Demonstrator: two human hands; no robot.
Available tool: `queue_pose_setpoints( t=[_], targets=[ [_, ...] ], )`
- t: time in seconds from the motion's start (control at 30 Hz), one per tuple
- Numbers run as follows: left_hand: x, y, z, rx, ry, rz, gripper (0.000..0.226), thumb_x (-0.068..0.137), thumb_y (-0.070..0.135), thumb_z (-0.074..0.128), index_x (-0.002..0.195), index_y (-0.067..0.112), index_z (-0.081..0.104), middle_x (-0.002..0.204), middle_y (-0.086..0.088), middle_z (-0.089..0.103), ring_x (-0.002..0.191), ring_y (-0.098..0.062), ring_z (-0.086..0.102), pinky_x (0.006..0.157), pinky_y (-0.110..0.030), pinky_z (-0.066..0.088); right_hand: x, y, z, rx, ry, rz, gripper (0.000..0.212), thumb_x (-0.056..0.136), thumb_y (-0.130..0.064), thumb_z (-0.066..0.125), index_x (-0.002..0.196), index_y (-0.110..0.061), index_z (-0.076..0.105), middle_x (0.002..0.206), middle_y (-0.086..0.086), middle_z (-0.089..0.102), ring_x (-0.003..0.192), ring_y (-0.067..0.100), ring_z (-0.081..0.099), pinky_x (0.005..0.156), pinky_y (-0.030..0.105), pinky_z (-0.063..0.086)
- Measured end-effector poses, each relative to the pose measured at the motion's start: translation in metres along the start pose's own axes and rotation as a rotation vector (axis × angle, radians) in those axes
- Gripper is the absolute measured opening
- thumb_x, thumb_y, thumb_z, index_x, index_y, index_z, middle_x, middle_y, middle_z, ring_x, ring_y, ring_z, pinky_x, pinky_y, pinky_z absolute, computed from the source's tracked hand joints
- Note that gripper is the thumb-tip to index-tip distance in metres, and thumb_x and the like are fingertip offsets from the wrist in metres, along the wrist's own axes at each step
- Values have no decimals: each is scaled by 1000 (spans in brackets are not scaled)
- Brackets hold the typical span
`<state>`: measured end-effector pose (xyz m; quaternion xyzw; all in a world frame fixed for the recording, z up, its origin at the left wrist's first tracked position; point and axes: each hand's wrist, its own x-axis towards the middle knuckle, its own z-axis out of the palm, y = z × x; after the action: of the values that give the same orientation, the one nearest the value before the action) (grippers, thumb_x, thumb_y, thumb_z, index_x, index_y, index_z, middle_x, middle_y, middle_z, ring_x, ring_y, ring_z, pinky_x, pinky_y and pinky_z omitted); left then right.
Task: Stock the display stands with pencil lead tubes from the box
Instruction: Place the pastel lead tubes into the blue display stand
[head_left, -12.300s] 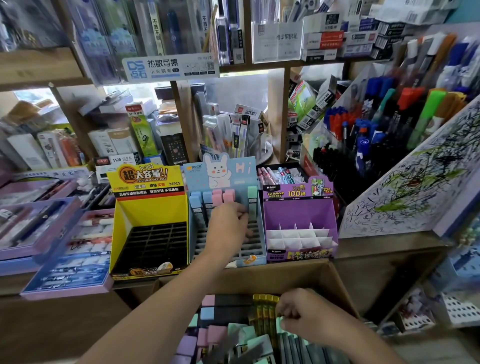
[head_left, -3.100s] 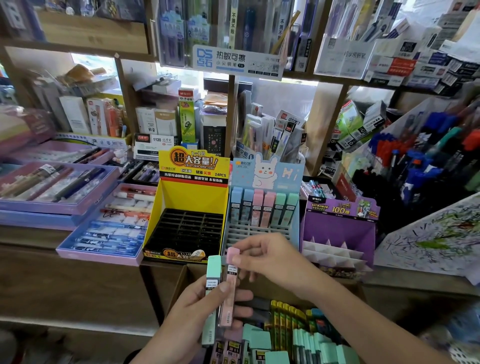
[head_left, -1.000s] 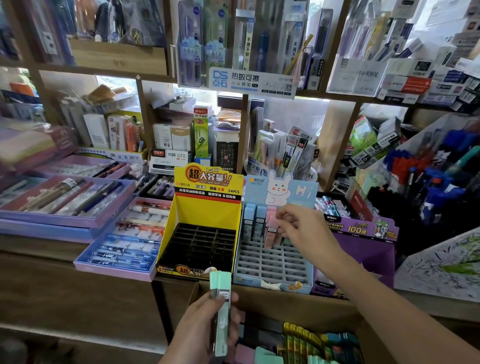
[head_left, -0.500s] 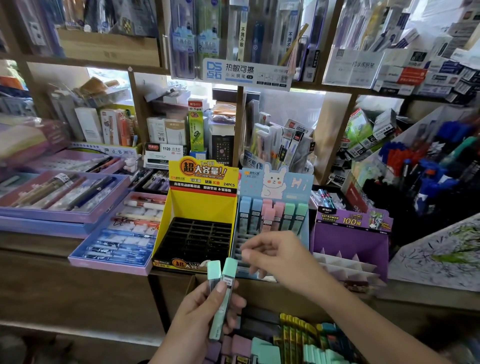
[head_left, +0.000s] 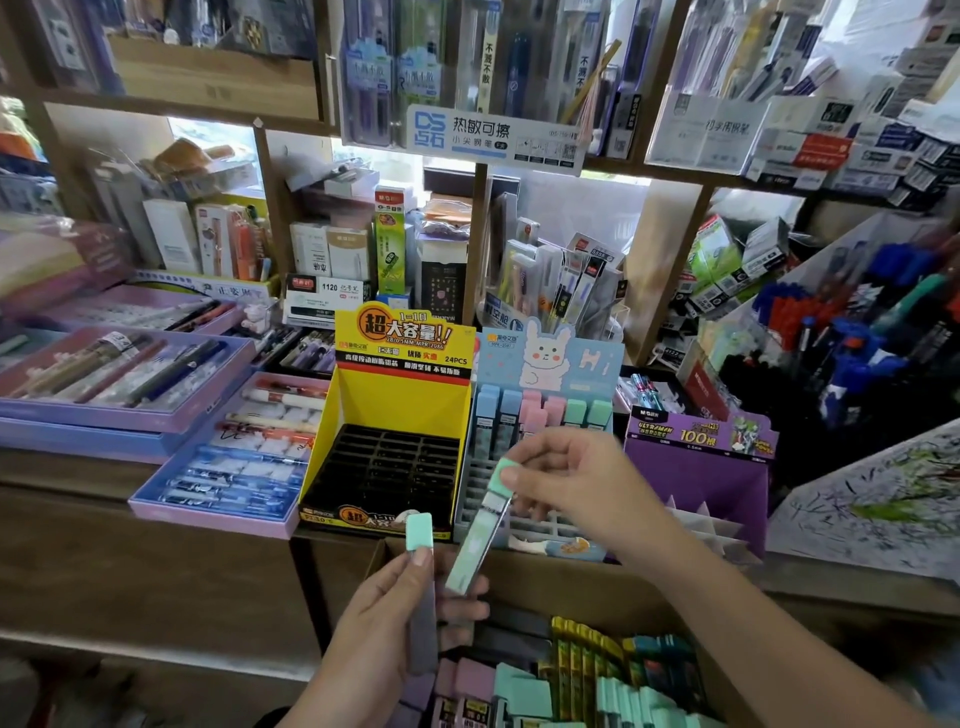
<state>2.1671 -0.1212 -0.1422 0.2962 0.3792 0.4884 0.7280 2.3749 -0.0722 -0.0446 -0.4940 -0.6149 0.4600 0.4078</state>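
Fingertips of my right hand (head_left: 576, 488) pinch a mint tube (head_left: 480, 540) by its cap before the blue stand (head_left: 597, 374); left hand (head_left: 379, 634) grips another. I'd turn it upright, then lower into a free slot.

The blue stand's (head_left: 550, 358) back row is packed with tubes (head_left: 540, 410); the slots in front lie open, though the right hand (head_left: 576, 483) and its tilted green tube (head_left: 480, 540) hang across them. The yellow stand's (head_left: 400, 400) black grid (head_left: 400, 467) is open from above. The purple stand's (head_left: 696, 473) cells look free, though they are blurred. The left hand (head_left: 384, 623), gripping a second tube (head_left: 420, 532), blocks the box's (head_left: 561, 582) left corner.
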Motion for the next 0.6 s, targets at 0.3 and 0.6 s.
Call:
queue_pose_setpoints(
  t=[0.3,0.6],
  targets=[
    [2,-2,-5,74,40,34,48,86,37,58,108,-4,68,86,-29,72,55,-26,62,43,-29,43,21,-22,-72,-407,286,-137,10,87,-11,80,88,-16,72,83,14,72,76,35,70,69,40,63],
    [-1,2,-2,104,39,39,45,85,33,56,106,-7,60,79,-27,70,53,-27,61,42,-28,42,39,-17,-96,-693,322,-174,12,83,-14,85,85,-22,77,73,-5,69,60,-4,56,59,7,45]
  ],
)
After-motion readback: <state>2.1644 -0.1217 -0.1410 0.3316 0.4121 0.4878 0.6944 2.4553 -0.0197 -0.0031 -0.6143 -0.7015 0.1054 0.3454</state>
